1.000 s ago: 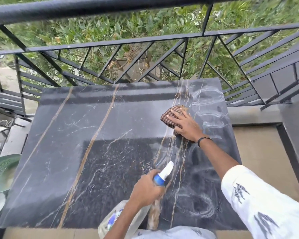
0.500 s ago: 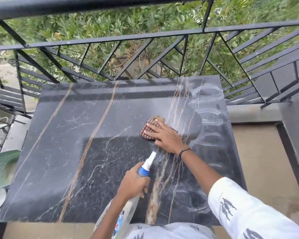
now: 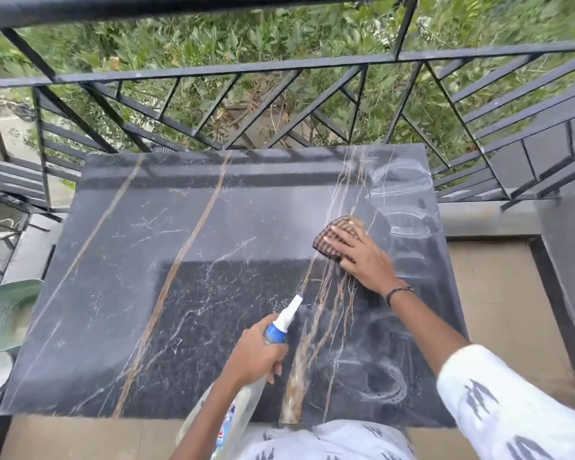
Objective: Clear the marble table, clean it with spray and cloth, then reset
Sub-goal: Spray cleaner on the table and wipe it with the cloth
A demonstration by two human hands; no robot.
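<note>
A black marble table (image 3: 146, 293) with white and tan veins fills the middle of the head view. My right hand (image 3: 362, 257) presses flat on a brown checked cloth (image 3: 337, 232) right of the table's middle. My left hand (image 3: 256, 353) grips a spray bottle (image 3: 281, 327) with a white nozzle and blue collar, held above the near edge, nozzle pointing up and away. Curved wet wipe marks (image 3: 402, 194) show on the right side of the marble.
A black metal railing (image 3: 279, 64) runs along the table's far edge and both sides, with green bushes beyond. A green mesh chair (image 3: 4, 313) stands at the left. Tan floor tiles (image 3: 498, 310) lie to the right and at the near edge.
My right hand slid the cloth left toward the table's middle, then back to the right. My left hand kept hold of the spray bottle near the front edge.
</note>
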